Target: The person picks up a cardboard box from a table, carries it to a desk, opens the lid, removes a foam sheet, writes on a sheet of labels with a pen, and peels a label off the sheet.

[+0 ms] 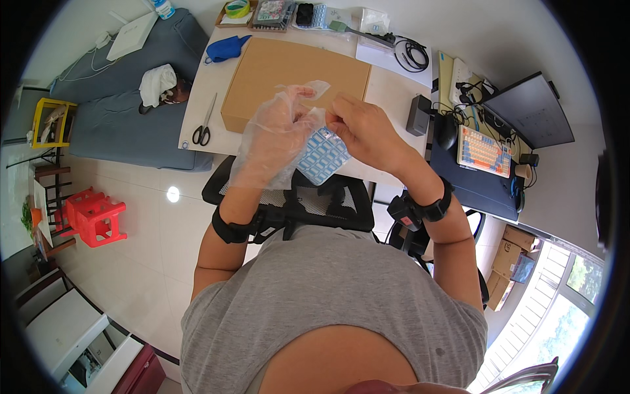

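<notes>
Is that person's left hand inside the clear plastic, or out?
Inside: the clear plastic veils the left hand and hangs loose around the wrist.

A grey shirt [341, 276] is worn with black forearm straps [438, 209] (one looks boxy).

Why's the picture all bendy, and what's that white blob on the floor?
Head view: a fisheye lens bends straight edges and leaves dark corners; head view: the white blob on the shiny floor is glare, probably a light's reflection; head view: clear plastic makes the left hand look hazy.
</notes>
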Available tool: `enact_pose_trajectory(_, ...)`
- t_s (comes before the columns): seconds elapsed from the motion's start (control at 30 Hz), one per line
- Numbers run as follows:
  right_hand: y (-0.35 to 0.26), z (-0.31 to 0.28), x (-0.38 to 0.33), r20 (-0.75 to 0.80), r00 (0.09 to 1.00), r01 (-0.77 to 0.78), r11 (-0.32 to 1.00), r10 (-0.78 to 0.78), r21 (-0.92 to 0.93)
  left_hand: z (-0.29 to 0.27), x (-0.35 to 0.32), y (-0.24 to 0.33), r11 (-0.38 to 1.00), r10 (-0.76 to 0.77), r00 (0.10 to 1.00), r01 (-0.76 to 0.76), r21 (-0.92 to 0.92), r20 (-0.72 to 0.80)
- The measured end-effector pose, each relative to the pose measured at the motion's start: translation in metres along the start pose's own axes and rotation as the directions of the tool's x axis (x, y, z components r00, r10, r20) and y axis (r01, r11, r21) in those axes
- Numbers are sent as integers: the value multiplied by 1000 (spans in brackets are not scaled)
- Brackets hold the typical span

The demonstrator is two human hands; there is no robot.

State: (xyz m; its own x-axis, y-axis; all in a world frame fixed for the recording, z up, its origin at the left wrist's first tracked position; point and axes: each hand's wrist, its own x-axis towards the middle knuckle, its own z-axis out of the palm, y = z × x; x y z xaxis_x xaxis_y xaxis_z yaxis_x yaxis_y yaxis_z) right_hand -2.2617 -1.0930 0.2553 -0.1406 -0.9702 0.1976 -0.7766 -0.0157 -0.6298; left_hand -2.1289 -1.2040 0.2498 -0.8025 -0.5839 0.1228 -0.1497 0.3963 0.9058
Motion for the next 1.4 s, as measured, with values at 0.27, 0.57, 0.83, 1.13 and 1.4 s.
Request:
enact_pose_trajectory(0.27,3,2,-3,21,998,-64,985,61,163,-1,0,4,998,-4,1000,4,58,-1)
enact_pose_trajectory(0.57,23,6,-2,254,944,-318,791,211,523,-5,2,-12,938,-144,951,219,-268,273)
enact_pose_trajectory(0.83,20,6,1,362,893,-425,766,268,482,-7,2,-13,911,-196,913,305,-277,358)
enact_pose_trajectory(1.13,17,6,3,353,903,-405,757,244,513,-7,3,-9,897,-250,912,345,-277,325)
enact_pose_trajectory(1.4,17,-4,6,447,859,-490,655,250,576,-7,4,-10,913,-229,913,322,-251,338)
